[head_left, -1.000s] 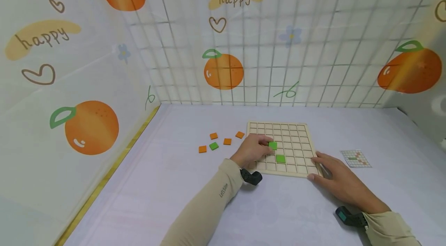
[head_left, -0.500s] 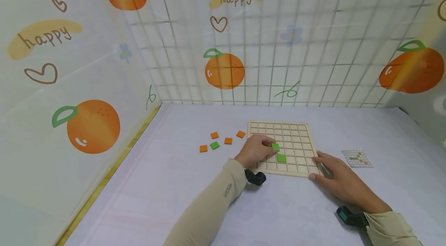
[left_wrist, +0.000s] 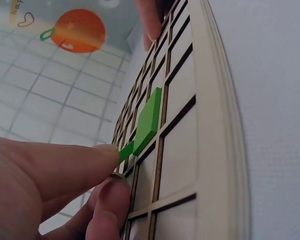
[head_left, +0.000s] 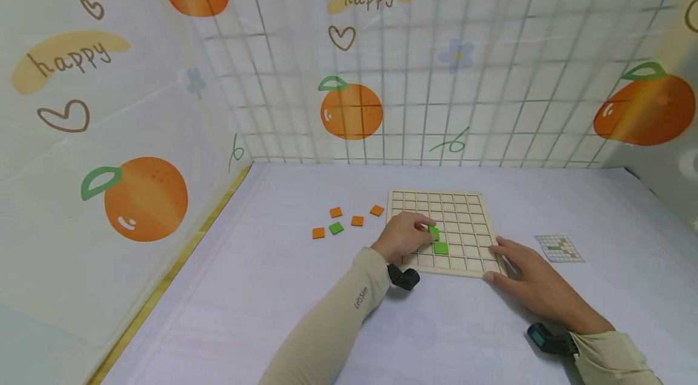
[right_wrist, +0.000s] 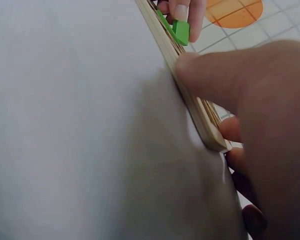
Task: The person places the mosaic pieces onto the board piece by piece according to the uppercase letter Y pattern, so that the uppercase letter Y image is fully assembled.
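A wooden grid board lies flat on the white table. One green tile sits in a cell near the board's front. My left hand pinches a second green tile between thumb and forefinger, tilted, just behind the seated one. My right hand rests at the board's front right corner, thumb on the front edge and fingers along the right side.
Loose tiles lie left of the board: several orange tiles and one green one. A small pattern card lies to the right. Fabric walls printed with oranges close off the back and left.
My left hand has shifted slightly right and toward me, bringing the pinched green tile closer to the seated one. The right hand stays at the corner.
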The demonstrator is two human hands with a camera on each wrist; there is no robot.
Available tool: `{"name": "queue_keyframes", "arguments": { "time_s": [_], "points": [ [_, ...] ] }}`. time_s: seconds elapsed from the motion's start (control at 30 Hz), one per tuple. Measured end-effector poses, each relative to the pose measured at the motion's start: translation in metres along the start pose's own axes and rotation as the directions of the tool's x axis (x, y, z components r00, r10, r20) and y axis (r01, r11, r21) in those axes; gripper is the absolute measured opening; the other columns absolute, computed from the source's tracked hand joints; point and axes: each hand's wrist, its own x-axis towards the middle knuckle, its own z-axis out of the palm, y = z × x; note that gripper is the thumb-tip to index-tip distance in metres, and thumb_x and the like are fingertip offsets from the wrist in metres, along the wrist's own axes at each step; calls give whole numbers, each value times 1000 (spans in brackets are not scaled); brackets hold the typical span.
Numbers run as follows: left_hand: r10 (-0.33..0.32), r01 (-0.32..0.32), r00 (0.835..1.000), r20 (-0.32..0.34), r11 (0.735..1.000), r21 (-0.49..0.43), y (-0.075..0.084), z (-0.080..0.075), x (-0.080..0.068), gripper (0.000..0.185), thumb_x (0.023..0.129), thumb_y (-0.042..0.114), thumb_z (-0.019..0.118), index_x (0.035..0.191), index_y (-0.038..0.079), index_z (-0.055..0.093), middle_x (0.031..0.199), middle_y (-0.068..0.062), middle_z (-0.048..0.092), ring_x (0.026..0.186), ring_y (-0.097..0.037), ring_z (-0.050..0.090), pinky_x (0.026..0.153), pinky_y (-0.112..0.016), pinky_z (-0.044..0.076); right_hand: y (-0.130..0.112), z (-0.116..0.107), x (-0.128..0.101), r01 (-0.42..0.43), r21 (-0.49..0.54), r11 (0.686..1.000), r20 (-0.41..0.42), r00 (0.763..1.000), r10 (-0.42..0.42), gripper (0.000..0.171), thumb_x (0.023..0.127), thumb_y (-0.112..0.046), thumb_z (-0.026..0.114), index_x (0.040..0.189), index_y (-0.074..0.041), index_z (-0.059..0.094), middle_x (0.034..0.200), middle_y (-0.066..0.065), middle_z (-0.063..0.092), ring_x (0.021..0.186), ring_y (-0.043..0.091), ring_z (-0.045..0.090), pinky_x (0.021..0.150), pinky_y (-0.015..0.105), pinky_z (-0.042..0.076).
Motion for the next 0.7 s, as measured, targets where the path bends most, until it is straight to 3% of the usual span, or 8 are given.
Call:
{"name": "queue_keyframes", "arguments": {
  "time_s": [0.7],
  "points": [
    [3, -2, 1000, 7, 999, -34, -5, 1, 3, 32, 79, 24, 72, 111, 21, 67, 86, 12, 59, 81, -7, 55, 70, -28, 46, 2, 0, 0, -11, 31, 999, -1, 1000, 11, 77, 82, -58, 58, 135, -4, 44, 147, 18, 27, 132, 44, 22, 98, 61, 21]
  ]
}}
